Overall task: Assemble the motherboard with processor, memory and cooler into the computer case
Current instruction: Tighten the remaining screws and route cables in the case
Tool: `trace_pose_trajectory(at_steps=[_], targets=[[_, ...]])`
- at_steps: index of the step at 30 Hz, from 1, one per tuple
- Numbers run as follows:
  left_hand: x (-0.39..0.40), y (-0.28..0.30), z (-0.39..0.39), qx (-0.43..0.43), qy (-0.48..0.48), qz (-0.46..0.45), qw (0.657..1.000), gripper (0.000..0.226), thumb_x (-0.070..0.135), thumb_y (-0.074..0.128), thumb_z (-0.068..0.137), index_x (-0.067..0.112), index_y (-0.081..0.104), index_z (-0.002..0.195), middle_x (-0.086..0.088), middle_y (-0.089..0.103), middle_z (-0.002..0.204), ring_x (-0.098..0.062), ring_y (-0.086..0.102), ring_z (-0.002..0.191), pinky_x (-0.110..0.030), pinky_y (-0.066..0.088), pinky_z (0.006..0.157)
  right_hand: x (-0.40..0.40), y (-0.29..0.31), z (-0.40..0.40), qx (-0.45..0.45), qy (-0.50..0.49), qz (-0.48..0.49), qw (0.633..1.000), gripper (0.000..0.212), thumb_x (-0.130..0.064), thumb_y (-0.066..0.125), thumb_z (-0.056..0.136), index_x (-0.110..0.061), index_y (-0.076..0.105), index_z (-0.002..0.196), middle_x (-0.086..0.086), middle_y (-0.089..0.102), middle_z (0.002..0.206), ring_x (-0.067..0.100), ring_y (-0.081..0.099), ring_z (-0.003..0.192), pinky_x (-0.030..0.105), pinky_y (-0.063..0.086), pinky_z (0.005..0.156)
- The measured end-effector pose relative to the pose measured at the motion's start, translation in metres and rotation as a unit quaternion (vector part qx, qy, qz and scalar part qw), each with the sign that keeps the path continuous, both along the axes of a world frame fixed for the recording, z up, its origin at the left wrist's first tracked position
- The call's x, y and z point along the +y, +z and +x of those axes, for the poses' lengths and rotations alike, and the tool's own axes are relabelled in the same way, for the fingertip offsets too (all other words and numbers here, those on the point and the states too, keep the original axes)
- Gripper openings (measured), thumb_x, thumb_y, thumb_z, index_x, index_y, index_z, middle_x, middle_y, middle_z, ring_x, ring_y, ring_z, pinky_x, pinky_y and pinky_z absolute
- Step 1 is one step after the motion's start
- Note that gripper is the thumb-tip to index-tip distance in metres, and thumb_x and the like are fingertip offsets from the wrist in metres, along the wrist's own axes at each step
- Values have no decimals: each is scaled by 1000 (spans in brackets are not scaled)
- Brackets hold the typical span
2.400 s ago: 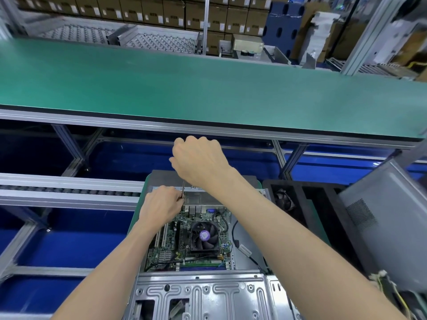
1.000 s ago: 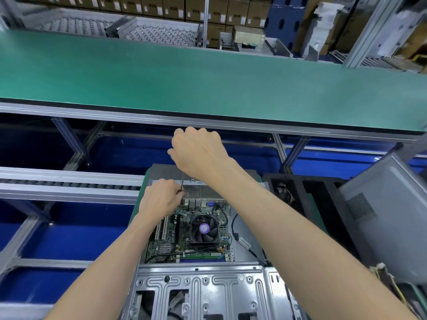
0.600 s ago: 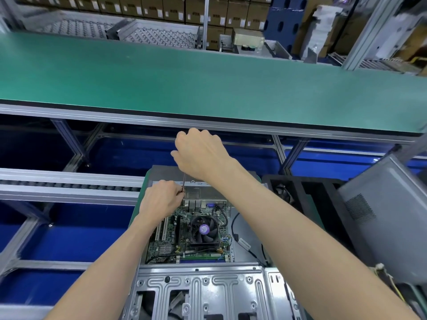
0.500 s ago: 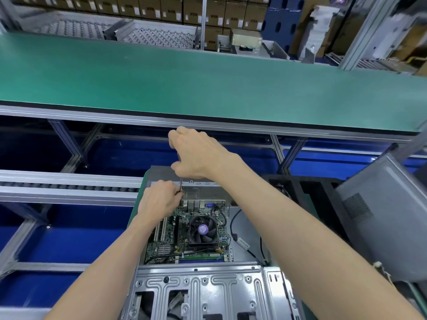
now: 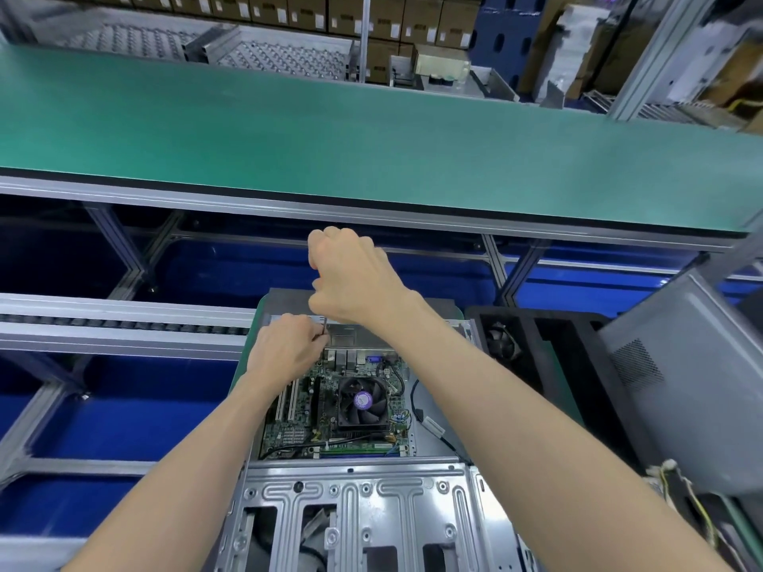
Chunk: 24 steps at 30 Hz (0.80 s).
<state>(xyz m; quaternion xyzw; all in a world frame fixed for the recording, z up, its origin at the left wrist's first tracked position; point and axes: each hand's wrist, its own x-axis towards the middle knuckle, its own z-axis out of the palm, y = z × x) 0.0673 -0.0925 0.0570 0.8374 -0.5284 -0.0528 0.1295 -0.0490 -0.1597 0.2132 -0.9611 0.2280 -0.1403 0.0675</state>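
A green motherboard (image 5: 301, 431) lies inside the open grey computer case (image 5: 359, 501), with a black cooler fan (image 5: 363, 402) on it and a memory stick (image 5: 359, 447) along its near edge. My right hand (image 5: 351, 274) grips the handle of a screwdriver held upright over the board's far left corner. Only a short piece of the screwdriver shaft (image 5: 325, 325) shows, below that fist. My left hand (image 5: 285, 348) is curled at the shaft's lower end and pinches it there. The tip and any screw are hidden by my left hand.
A green conveyor belt (image 5: 371, 134) runs across the far side, above a metal frame. A black foam tray (image 5: 549, 357) sits right of the case, with a grey case panel (image 5: 681, 377) leaning beyond it. A roller rail (image 5: 115, 319) is on the left.
My right fist has turned slightly on the screwdriver handle and stayed over the same corner. My left hand has kept its place at the shaft. The view shifted a little.
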Motion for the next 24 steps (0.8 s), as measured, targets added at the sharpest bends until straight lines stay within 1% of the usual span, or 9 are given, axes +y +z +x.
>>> trace_pose_trajectory(at_steps=[3, 6, 9, 13, 16, 18, 19, 22, 24], targets=[[2, 0, 0, 1, 6, -5, 1000, 35, 36, 55, 94, 17, 66, 66, 5, 54, 55, -19, 54, 59, -29, 36, 49, -3, -1, 3, -16, 6, 32, 999, 30, -9, 66, 75, -11, 45, 96, 4, 52, 86, 29, 51, 75, 29, 31, 51], [2, 3, -1, 6, 5, -1, 1000, 33, 36, 56, 94, 18, 69, 69, 6, 53, 53, -18, 52, 57, -28, 38, 48, -12, -8, -2, -71, -10, 145, 987, 32, -21, 73, 78, -15, 53, 102, 5, 61, 97, 23, 46, 90, 35, 44, 67], [1, 6, 0, 21, 11, 6, 1000, 31, 39, 57, 95, 21, 73, 76, 6, 56, 57, -20, 56, 63, -31, 50, 56, -8, -26, -14, -143, -48, 238, 960, 29, -32, 76, 78, -11, 57, 77, 3, 59, 72, 21, 45, 74, 35, 44, 70], [7, 5, -3, 75, 8, -38, 996, 28, 42, 61, 94, 22, 74, 79, 8, 59, 56, -12, 57, 61, -28, 45, 54, -11, -19, -21, -194, -46, 208, 957, 44, -32, 73, 83, -12, 43, 58, 3, 46, 52, 12, 35, 51, 34, 43, 61], [10, 6, -9, 80, 5, -18, 997, 31, 42, 60, 96, 20, 71, 78, 7, 59, 57, -15, 56, 61, -29, 46, 58, -15, -1, -22, -275, -61, 178, 943, 41, -35, 71, 84, -18, 42, 62, -3, 46, 54, 11, 39, 53, 18, 34, 55], [9, 10, -16, 89, 0, -31, 996, 33, 39, 61, 96, 16, 70, 74, 5, 56, 55, -17, 54, 59, -28, 41, 56, -13, -4, -24, -288, -65, 198, 935, 35, -33, 70, 87, -14, 48, 67, -3, 51, 57, 11, 47, 56, 18, 38, 58], [8, 12, -21, 102, -9, -55, 993, 33, 36, 62, 96, 13, 70, 73, 4, 55, 53, -17, 52, 56, -29, 39, 55, -10, -11, -26, -271, -67, 215, 936, 31, -29, 68, 90, -11, 51, 70, -1, 55, 59, 12, 51, 58, 24, 44, 62], [8, 21, -36, 200, -12, -167, 965, 23, 28, 68, 93, 13, 74, 77, 7, 48, 43, -9, 35, 42, -26, 32, 49, -1, -34, -30, -205, -79, 263, 939, 30, -21, 58, 97, -7, 54, 72, 1, 57, 60, 22, 58, 60, 38, 50, 67], [10, 22, -46, 320, 16, -240, 916, 11, 27, 73, 88, 19, 81, 86, 12, 57, 47, -6, 37, 40, -14, 29, 45, 1, -41, -32, -203, -85, 281, 934, 33, -20, 51, 100, -6, 55, 70, 2, 58, 60, 27, 62, 61, 43, 52, 69]])
